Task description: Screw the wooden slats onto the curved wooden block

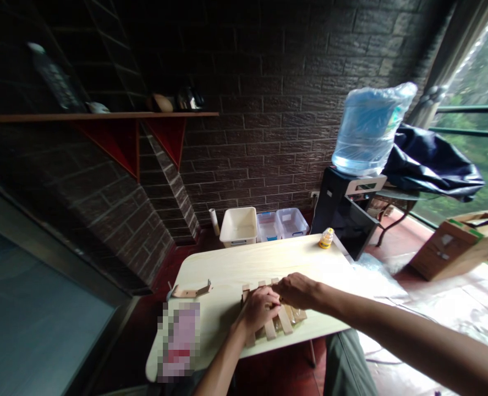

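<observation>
A slatted wooden piece (269, 328), like a small rack or crate, lies at the front edge of the pale table (223, 267). On top of its slats rests my left hand (261, 308), with the fingers curled and pinched together. My right hand (296, 290) comes in from the right and is closed just beside the left fingertips, over the same slats. Whatever either hand pinches is too small or hidden to name. Something clear and shiny shows between the slats at the right.
A bent wooden piece (188, 292) with upright ends lies on the table's left, behind a pixelated pink item (181, 341). A yellow-capped bottle (326, 238) stands at the far right corner. Plastic bins (239, 227) and a water dispenser (343, 203) stand beyond the table.
</observation>
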The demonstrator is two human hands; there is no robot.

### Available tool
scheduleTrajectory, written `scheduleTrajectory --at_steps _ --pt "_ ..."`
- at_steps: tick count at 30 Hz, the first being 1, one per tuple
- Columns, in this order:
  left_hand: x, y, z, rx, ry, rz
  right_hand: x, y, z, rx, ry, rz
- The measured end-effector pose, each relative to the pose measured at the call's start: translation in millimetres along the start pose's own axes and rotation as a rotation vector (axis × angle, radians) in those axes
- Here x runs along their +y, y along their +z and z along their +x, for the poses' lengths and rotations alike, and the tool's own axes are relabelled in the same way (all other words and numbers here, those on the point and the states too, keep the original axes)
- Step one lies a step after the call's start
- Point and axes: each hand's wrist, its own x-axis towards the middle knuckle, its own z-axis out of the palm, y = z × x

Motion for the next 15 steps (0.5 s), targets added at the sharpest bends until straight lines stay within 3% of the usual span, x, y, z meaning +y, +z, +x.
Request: scheduleTrajectory --at_steps 8,15 --pt "-3 1.3 2 -0.019 -0.002 -0.01 11 1 4 -0.026 0.061 0.095" --pt "-9 7.9 0 0.01 -0.026 0.026 4 2 4 -0.067 0.288 0.184"
